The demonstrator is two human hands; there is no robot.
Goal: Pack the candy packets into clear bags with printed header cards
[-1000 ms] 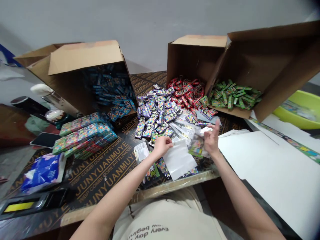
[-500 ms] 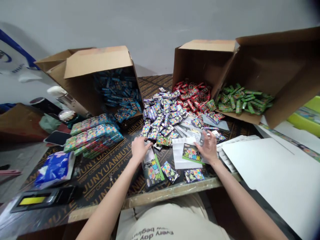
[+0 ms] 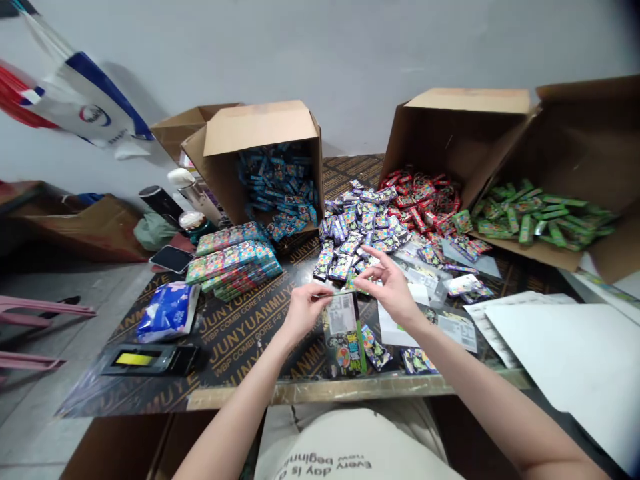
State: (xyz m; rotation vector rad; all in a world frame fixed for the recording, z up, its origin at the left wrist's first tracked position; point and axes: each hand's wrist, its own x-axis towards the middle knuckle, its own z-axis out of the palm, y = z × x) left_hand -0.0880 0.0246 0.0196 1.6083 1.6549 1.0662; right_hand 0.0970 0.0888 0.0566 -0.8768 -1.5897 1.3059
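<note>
My left hand (image 3: 304, 308) pinches the top edge of a clear printed bag (image 3: 344, 331) that lies at the near edge of the dark plywood table (image 3: 235, 327). My right hand (image 3: 391, 288) hovers just right of the bag's top, fingers curled in a loose pinch over it; whether it grips the bag I cannot tell. Directly beyond both hands lies a heap of purple packets (image 3: 356, 227). A white flat bag (image 3: 395, 330) lies under my right wrist, with loose small packets (image 3: 373, 343) beside it.
Tipped cardboard boxes spill blue packets (image 3: 280, 190), red packets (image 3: 423, 197) and green packets (image 3: 535, 215). A stack of filled bags (image 3: 233, 260) sits at left, with a blue pouch (image 3: 167, 310), a black device (image 3: 150, 358) and a phone (image 3: 171, 257). White sheets (image 3: 570, 360) lie at right.
My view swung left. My left hand took hold of the printed bag's top edge. My right hand left the white bag and moved left, close to my left hand.
</note>
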